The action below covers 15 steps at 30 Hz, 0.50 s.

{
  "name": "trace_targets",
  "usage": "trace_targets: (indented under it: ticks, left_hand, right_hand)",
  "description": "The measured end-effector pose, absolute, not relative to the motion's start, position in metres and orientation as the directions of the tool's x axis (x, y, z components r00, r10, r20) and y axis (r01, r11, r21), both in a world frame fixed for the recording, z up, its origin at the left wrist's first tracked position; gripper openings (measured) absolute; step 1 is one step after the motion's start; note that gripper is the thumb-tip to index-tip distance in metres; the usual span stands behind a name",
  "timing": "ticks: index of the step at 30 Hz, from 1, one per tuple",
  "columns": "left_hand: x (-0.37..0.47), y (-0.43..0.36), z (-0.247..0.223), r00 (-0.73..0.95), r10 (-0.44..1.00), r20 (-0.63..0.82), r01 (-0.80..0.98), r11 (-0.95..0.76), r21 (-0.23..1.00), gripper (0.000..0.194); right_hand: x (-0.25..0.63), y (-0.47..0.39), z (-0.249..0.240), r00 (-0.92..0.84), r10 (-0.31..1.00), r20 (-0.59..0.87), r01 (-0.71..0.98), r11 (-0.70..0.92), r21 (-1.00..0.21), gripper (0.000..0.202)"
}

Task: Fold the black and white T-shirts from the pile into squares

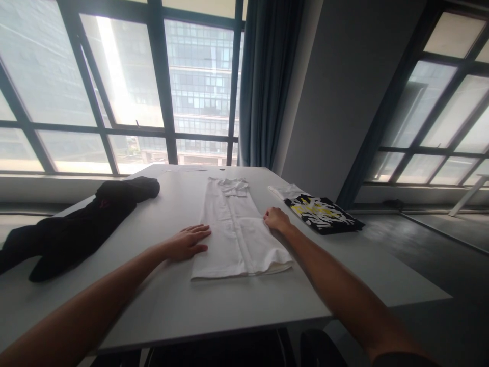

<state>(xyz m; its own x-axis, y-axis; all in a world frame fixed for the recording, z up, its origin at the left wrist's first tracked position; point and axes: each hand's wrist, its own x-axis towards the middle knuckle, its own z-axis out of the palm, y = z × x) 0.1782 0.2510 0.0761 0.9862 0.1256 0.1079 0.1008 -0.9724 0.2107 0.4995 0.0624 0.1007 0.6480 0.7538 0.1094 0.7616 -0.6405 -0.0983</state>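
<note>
head view: the cloth [227, 229] lies mid-desk, toward the front edge of the desk [367, 275], probably light, soft, best held by its side edges; left hand [186, 243] flat, open, gripping nothing; right hand [277, 219] curled at its right side, grip unclear.

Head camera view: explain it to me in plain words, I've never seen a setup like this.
There is no machine here, just a person's two bare hands. The single picture comes from a camera worn on the head, looking forward and down. On the white table, a white garment lies between the hands. The left hand is spread, fingertips on its left edge. The right hand is curled at its right edge; whether it grips the fabric is unclear. A black garment lies at left; at right is a folded black garment with white and yellow print, with white cloth beside it.
</note>
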Motion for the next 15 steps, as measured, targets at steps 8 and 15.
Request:
trace_targets:
  ticks: [8,15]
  left_hand:
    - [0.176,0.242,0.089,0.991,0.129,0.019,0.123,-0.975,0.187,0.073]
    - [0.172,0.239,0.086,0.992,0.125,-0.018,0.127,-0.981,0.146,0.069]
  right_hand:
    - [0.483,0.061,0.103,0.565,0.806,0.176,0.825,-0.555,-0.107,0.043]
    - [0.446,0.053,0.096,0.372,0.924,-0.091,0.927,-0.375,-0.023,0.075]
